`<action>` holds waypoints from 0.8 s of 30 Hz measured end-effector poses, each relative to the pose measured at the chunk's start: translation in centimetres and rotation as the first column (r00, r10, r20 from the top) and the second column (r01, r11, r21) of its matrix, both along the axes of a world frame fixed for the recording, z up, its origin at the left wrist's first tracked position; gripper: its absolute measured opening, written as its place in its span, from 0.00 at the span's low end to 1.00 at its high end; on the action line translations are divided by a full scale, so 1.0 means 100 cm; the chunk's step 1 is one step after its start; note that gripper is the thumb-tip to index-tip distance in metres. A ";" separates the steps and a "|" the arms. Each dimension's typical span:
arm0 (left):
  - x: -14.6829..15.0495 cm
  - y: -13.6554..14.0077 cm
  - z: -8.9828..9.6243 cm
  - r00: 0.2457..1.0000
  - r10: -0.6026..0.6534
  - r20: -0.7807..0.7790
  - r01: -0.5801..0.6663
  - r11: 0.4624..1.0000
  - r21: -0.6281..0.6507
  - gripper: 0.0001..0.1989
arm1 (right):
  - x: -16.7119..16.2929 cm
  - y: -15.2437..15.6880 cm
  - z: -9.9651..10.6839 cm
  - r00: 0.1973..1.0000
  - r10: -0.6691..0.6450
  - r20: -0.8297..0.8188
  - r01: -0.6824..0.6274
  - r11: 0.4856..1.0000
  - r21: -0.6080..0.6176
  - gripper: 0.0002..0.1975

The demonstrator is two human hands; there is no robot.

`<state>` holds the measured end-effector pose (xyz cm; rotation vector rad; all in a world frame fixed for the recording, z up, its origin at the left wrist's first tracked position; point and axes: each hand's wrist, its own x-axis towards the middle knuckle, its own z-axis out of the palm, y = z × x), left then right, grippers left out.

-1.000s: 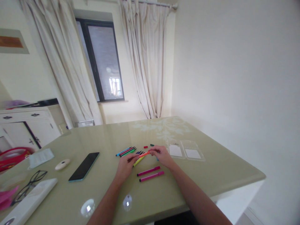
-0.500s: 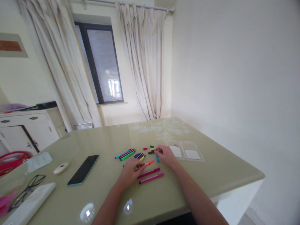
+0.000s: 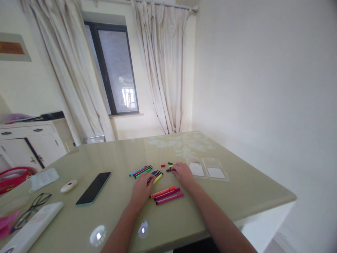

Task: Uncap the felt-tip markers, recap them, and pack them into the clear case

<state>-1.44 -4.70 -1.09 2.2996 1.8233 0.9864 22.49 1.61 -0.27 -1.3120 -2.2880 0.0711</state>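
Note:
My left hand (image 3: pixel 142 186) is at a group of uncapped felt-tip pens, its fingertips closed around a dark one. Beside the fingers lies a yellow felt-tip pen (image 3: pixel 158 178). My right hand (image 3: pixel 185 175) rests over the loose caps, fingers pinched together; whatever is between them is hidden. Near its fingertips are a dark cap (image 3: pixel 169 170), a red cap (image 3: pixel 163 166) and a green cap (image 3: pixel 170 163). Between my forearms lie an orange felt-tip pen (image 3: pixel 162 192), a crimson pen (image 3: pixel 167 194) and a pink pen (image 3: pixel 170 199), roughly side by side.
Blue, red and green pens (image 3: pixel 142 171) lie beyond my left hand. An opened clear plastic case (image 3: pixel 222 164) with white cards is at right. Leftward are a phone (image 3: pixel 94 188), a white oval object (image 3: pixel 68 186), glasses (image 3: pixel 33 209), a face mask (image 3: pixel 45 178) and a long white object (image 3: pixel 35 225).
The orange pen has left my left hand and now lies beside the crimson and pink pens. My left hand has shifted left to the uncapped pens. A blue cap near my right hand is no longer visible.

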 end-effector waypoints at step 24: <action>-0.039 0.006 -0.007 0.948 0.316 0.021 -0.317 0.949 0.002 0.12 | -0.008 0.001 -0.009 1.000 0.001 -0.008 0.000 0.998 0.061 0.04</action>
